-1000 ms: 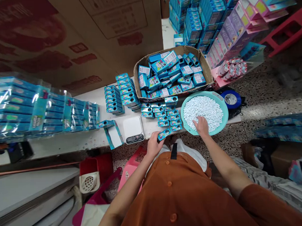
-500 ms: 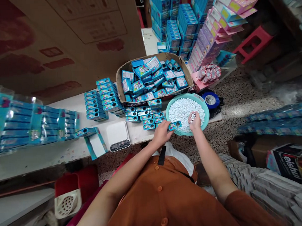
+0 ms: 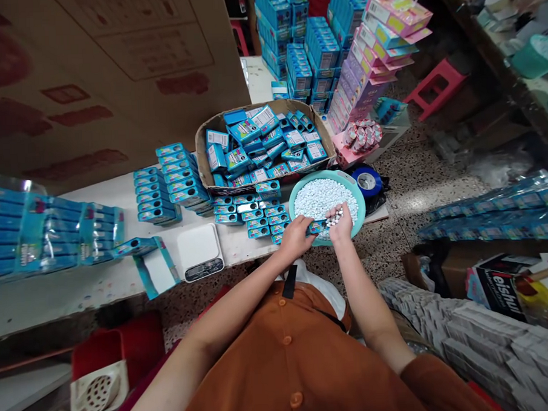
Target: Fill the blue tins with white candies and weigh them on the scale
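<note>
Blue candy tin point(image 3: 318, 226), pocket-sized, being gripped by the left hand point(image 3: 296, 238) above the near rim of a teal plastic basin point(image 3: 326, 175). The tin is angled in over the basin, placing it where stray contents would be dropping back inside. Left fingers are wrapping narrowly around its body. Right hand point(image 3: 339, 222) is working just beside the tin, its fingers point(image 3: 340, 210) pinching narrowly on a small cluster from the heap of white candy pellets point(image 3: 319, 198) filling the basin. Both hands are meeting at the basin's edge, keeping the pinch a short reach from the tin.

Also present on the white work table point(image 3: 96, 286): rows of matching tins point(image 3: 261, 221) lying within easy reach, a cardboard tray point(image 3: 204, 166) crowded with blue boxes behind them, and a white digital scale point(image 3: 200, 251) sitting close by, left of the rows. A blue tape roll point(image 3: 367, 181) is lying past the basin.
</note>
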Action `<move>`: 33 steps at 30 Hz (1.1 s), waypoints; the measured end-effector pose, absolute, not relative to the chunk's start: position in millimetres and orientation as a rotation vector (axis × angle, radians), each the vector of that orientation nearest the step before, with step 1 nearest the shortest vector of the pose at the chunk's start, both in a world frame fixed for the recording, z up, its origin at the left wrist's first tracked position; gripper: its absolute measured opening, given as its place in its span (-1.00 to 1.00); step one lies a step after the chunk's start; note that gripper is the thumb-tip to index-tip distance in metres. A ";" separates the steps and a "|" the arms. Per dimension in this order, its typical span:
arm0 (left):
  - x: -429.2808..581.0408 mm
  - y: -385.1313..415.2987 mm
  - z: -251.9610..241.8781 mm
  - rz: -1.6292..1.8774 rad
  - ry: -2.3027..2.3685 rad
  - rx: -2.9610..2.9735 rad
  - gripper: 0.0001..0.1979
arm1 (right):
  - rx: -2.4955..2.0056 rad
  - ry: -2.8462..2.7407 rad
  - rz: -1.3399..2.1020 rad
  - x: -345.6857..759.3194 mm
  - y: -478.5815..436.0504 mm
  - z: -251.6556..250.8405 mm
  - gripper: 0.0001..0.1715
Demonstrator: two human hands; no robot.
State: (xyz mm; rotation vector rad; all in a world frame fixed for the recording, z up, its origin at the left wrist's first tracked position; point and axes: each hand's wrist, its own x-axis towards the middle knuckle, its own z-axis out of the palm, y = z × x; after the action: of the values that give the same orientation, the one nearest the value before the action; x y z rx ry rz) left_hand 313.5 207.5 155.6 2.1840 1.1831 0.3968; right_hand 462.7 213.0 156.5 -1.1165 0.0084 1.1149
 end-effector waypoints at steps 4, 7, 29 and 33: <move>316.7 210.1 160.1 0.408 1.137 2.247 -0.64 | -1.192 -0.107 1.050 460.9 215.6 161.9 -0.50; 319.6 212.9 160.6 0.455 1.152 2.198 -0.65 | -1.227 -0.181 0.973 459.4 217.4 165.4 -0.50; 326.6 217.7 154.6 0.587 1.143 1.938 -0.61 | -1.364 -0.188 0.884 461.5 222.2 181.5 -0.57; 320.1 213.0 156.1 0.664 1.123 1.851 -0.62 | -1.366 -0.218 0.892 457.2 221.3 189.8 -0.56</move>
State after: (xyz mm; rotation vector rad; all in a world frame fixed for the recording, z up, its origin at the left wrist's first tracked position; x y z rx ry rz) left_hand 320.1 213.0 156.1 1.8509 1.1233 0.6644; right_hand 457.2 221.3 189.8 -1.3659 -0.2183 0.8920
